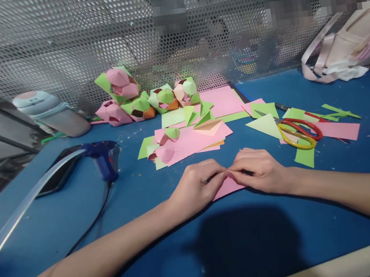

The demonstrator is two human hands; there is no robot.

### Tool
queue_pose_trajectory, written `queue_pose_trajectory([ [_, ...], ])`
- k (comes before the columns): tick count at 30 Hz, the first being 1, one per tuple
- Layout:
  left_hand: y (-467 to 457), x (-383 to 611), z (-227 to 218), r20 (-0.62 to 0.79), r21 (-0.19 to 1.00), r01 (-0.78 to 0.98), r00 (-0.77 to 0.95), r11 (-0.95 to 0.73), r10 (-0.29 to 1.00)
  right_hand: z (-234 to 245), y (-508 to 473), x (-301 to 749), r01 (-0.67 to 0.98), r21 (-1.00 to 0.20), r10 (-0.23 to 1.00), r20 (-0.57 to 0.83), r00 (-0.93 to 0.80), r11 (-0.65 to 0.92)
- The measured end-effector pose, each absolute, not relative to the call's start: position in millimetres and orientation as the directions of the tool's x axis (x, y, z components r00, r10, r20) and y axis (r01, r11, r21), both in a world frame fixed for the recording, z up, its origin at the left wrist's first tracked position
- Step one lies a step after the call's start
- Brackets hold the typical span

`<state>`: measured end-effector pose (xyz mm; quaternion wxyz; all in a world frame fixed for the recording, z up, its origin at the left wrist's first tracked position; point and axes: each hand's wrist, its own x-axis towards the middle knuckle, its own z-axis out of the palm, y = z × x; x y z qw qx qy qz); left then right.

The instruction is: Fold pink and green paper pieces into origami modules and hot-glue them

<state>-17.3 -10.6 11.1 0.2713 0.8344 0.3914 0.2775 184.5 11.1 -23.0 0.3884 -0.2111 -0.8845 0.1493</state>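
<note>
My left hand (196,187) and my right hand (260,169) meet at the middle of the blue table (116,238), fingertips pinched together on a small pink sheet of paper (227,187). The sheet lies flat under both hands, and only its near edge shows. Just beyond the hands lies a loose pile of pink and green paper pieces (188,140), some folded into triangles.
Folded pink and green paper flowers (141,96) stand by the perforated metal screen (90,37). Red and yellow scissors (298,133) lie on paper scraps at the right. A blue glue gun (103,156) and a phone (58,173) lie at the left, a pale bottle (52,113) behind, a bag (353,48) far right.
</note>
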Motion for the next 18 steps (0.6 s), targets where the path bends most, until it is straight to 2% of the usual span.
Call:
queue_pose_trajectory([
  [10, -11, -22, 12, 0.220, 0.641, 0.569, 0.508, -0.516, 0.833, -22, 12, 186, 0.280, -0.431, 0.507, 0.623, -0.596, 0.858],
  [15, -8, -24, 19, 0.121, 0.637, 0.602, 0.539, -0.482, 0.834, -22, 12, 187, 0.296, -0.425, 0.514, 0.622, -0.592, 0.855],
  [18, -7, -25, 24, 0.114, 0.600, 0.619, 0.561, -0.507, 0.820, -22, 12, 187, 0.299, -0.416, 0.509, 0.625, -0.591, 0.859],
])
